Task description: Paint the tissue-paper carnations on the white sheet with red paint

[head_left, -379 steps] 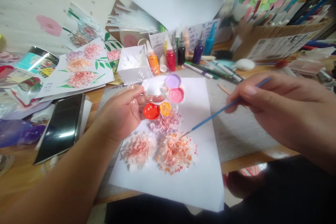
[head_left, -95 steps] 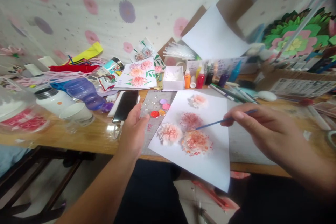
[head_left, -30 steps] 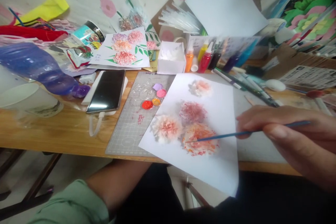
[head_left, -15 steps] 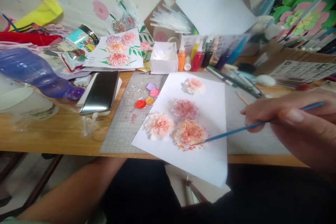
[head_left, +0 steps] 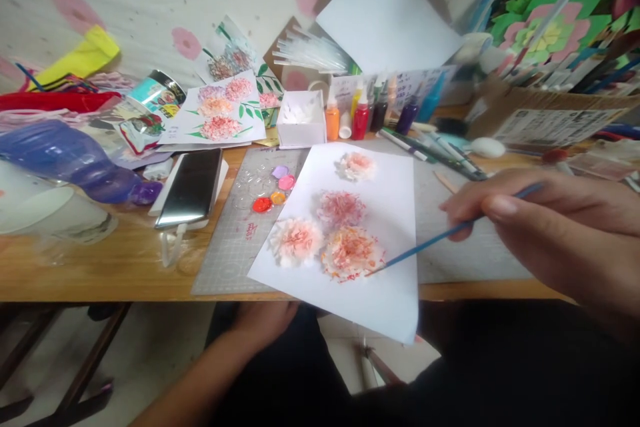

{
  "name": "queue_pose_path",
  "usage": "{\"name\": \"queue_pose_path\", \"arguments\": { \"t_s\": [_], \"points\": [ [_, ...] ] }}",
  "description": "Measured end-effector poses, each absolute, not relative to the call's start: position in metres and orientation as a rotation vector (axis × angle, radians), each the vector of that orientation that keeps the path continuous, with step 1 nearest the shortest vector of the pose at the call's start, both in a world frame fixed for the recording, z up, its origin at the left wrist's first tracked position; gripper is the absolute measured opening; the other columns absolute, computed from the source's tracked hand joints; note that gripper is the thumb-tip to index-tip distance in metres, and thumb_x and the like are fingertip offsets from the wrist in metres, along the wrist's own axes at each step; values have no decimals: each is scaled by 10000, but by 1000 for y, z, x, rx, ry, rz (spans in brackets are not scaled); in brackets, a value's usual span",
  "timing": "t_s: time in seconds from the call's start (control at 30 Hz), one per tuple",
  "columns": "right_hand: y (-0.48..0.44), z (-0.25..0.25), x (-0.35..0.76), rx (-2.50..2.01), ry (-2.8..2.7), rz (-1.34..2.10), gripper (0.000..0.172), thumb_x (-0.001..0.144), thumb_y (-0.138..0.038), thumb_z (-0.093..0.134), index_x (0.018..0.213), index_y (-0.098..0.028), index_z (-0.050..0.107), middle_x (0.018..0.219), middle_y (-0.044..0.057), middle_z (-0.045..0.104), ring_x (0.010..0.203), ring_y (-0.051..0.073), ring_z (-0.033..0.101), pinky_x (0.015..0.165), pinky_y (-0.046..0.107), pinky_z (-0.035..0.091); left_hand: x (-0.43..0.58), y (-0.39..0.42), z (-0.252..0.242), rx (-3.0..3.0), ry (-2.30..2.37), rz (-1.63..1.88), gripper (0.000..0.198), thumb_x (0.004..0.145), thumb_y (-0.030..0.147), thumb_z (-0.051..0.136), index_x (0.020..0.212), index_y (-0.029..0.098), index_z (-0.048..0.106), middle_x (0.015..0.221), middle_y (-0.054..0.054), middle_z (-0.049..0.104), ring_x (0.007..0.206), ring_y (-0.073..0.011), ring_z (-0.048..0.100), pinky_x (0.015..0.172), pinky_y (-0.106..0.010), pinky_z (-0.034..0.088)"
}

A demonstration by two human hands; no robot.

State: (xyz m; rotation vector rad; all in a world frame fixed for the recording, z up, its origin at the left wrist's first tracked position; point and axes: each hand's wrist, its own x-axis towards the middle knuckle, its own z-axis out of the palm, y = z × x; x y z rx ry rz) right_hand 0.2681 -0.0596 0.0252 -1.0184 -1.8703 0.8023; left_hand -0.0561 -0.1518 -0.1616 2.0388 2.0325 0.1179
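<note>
My right hand is closed round a thin blue paintbrush. Its tip meets the lower right edge of an orange and red flower on a white sheet of paper. Several ruffled flowers are on that sheet: a pale pink one at left, a dark pink one above, and a small peach one at the top. My left hand is below the table edge, over my dark-clothed leg, holding nothing I can see; its fingers are mostly hidden.
Paint wells in red, orange, pink and purple lie on a grey cutting mat. A phone and a purple bottle stand at left. Behind are paint bottles, a white box and a finished flower picture.
My left forearm has moved to the right, and the left hand now shows under the table edge. The brush tip stays at the orange flower's lower edge. The view has shifted slightly.
</note>
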Motion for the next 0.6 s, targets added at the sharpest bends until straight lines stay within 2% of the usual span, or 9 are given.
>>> {"name": "queue_pose_path", "arguments": {
  "t_s": [0.17, 0.3, 0.47, 0.6],
  "points": [
    [-57, 28, 268, -1022, -2070, 712, 236, 873, -374, 601, 698, -256, 707, 733, -5, 744, 628, 97, 674, 544, 147, 525, -83, -183, -157, 1968, 2128, -211, 363, 927, 425, 463, 1068, 213, 721, 1057, -125, 752, 1048, -313, 672, 982, -496, 452],
    [-56, 30, 268, -1032, -1995, 749, 245, 885, -383, 591, 714, -249, 704, 745, 0, 744, 660, 101, 682, 591, 157, 542, -88, -189, -161, 1973, 2210, -238, 414, 941, 429, 415, 1063, 181, 724, 1092, -144, 747, 1082, -319, 667, 999, -483, 435],
    [-56, 31, 269, -995, -2125, 764, 262, 892, -422, 563, 738, -261, 701, 751, 19, 742, 688, 155, 704, 534, 212, 550, -91, -176, -167, 1932, 2253, -237, 447, 938, 415, 395, 1101, 168, 729, 1152, -151, 731, 1112, -340, 659, 993, -480, 454],
    [-57, 31, 269, -1001, -2084, 740, 258, 893, -414, 563, 730, -268, 700, 744, 6, 741, 695, 148, 707, 558, 208, 559, -94, -174, -169, 1909, 2265, -218, 438, 931, 399, 399, 1096, 176, 738, 1152, -138, 735, 1095, -334, 671, 971, -455, 479]
  ]
}}
